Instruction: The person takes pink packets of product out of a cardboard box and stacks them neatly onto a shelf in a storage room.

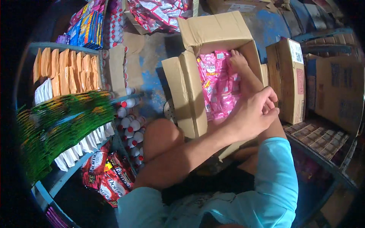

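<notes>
An uncovered cardboard box (pixel 216 28) stands before me, flaps folded outward. Inside, pink Downy sachet packs (pixel 218 82) lie in rows. My right hand (pixel 238 60) reaches into its far right corner and touches the packs there; its fingertips are partly hidden, so a grip cannot be made out. My left arm crosses over the right one. Above the right forearm, my left hand (pixel 256 111) has loosely curled fingers with a gap between them and nothing visible in them. Whether it touches that forearm is unclear.
At left, a rack (pixel 64 45) holds orange pouches (pixel 68 71) and green packets (pixel 68 122). Red Downy packs (pixel 111 182) lie below. White bottles with red caps (pixel 134 128) stand beside the rack. Another box (pixel 195 8) of sachets is beyond; a closed carton (pixel 285 82) stands at right.
</notes>
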{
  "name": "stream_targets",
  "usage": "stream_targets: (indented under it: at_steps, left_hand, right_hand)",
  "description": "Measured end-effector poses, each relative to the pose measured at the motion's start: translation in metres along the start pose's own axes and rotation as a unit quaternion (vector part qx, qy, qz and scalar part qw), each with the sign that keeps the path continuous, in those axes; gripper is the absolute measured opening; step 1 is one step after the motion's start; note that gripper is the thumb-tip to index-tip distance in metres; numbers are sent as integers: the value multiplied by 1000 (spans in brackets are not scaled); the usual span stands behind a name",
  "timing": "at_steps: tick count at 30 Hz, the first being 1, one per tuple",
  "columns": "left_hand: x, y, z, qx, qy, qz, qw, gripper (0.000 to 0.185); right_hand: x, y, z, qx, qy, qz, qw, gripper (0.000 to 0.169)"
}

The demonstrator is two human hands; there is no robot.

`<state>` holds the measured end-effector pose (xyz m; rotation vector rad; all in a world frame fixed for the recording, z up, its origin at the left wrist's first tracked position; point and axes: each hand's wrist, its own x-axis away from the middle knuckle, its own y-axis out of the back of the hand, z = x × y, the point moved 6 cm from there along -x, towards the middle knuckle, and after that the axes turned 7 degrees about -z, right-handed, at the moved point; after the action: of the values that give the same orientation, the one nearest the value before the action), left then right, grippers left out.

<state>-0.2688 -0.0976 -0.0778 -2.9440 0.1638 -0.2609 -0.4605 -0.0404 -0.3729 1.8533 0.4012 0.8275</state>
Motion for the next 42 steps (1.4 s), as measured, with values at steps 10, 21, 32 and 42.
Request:
stream_targets:
  at_steps: [10,21,32,42]
  left_hand:
    - [-4,12,11,-84,-58,-34,994,19]
    - [-28,85,31,35,-30,-170,984,24]
    - [61,27,226,187,317,-173,913,59]
    - [114,-56,161,392,212,-68,893,63]
  right_hand:
    - [48,1,7,11,-4,-38,999,21]
    - [205,152,-4,-61,-93,-223,968,42]
    - [326,190,28,-161,-54,-274,947,39]
    - [404,224,42,-269,-59,-401,874,33]
